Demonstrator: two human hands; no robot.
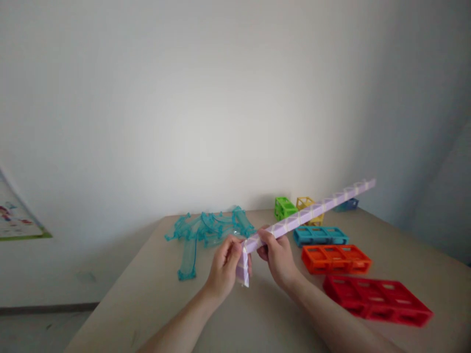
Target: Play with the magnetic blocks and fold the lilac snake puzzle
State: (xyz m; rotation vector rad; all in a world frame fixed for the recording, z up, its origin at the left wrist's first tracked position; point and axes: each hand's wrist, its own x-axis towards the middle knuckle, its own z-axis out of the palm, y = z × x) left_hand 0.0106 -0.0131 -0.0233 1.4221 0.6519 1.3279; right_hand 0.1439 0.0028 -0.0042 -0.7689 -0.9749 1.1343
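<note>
Forearms [184, 316] cropped; fingers [267, 238] partly hide lilac strip [311, 213].

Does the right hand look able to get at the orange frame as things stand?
Probably not without letting go first: the right hand is gripping the lilac strip. Otherwise the way looks free; the orange frame lies to that hand's right, with nothing seen on top.

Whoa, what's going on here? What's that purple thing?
A person is holding a long purple strip with both hands. It bends sharply by the left hand, with a short end pointing down. The right hand grips the long part, which slants up to the right. See-through teal pieces lie on the table, and colourful open frames sit to the right.
</note>
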